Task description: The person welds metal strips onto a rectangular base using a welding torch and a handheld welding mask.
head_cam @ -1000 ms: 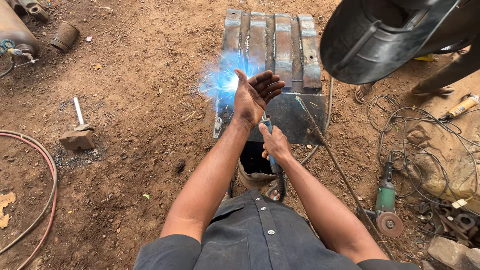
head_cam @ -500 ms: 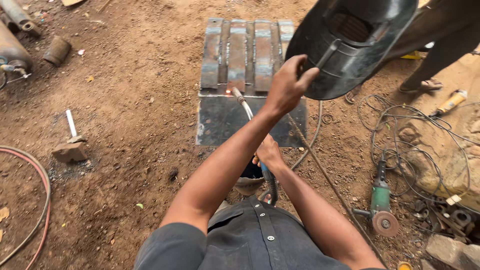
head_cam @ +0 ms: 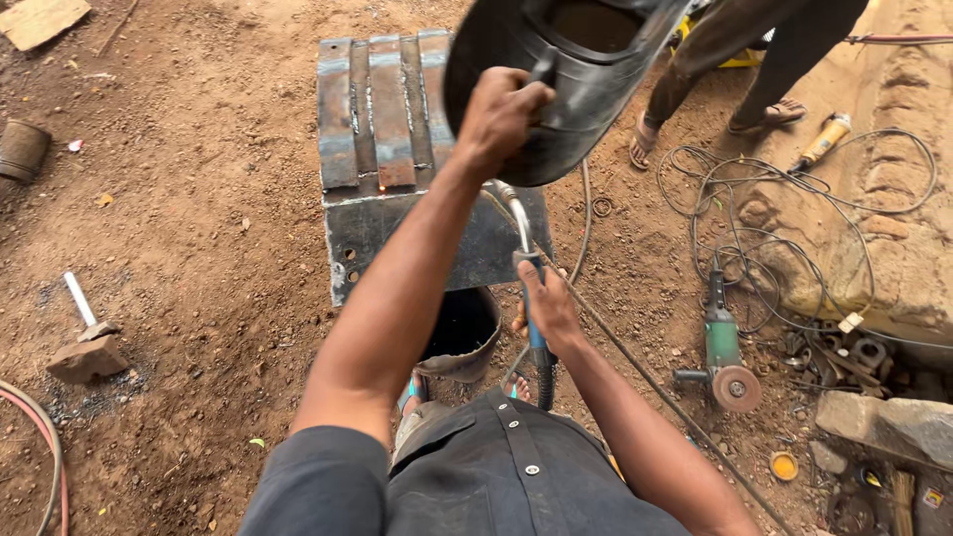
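My left hand (head_cam: pixel 501 111) grips the handle of a black welding mask (head_cam: pixel 556 74), held up over the far right of a steel workpiece (head_cam: pixel 382 129) made of several welded strips on a dark plate. My right hand (head_cam: pixel 546 303) holds a welding torch (head_cam: pixel 526 253) with a blue grip and a curved metal neck; its tip points toward the plate's right side. No arc is lit. A small glowing spot shows on the plate's front edge.
A green angle grinder (head_cam: pixel 725 347) and tangled cables (head_cam: pixel 794 208) lie on the dirt to the right. Another person's legs and sandalled feet (head_cam: pixel 685 119) stand at the top right. A hammer (head_cam: pixel 84 333) lies left, and a black bucket (head_cam: pixel 462 333) stands under the plate.
The blue arc has gone out. My left hand rose from shielding over the plate and took hold of the black mask. The view shifted so the workpiece sits further left.
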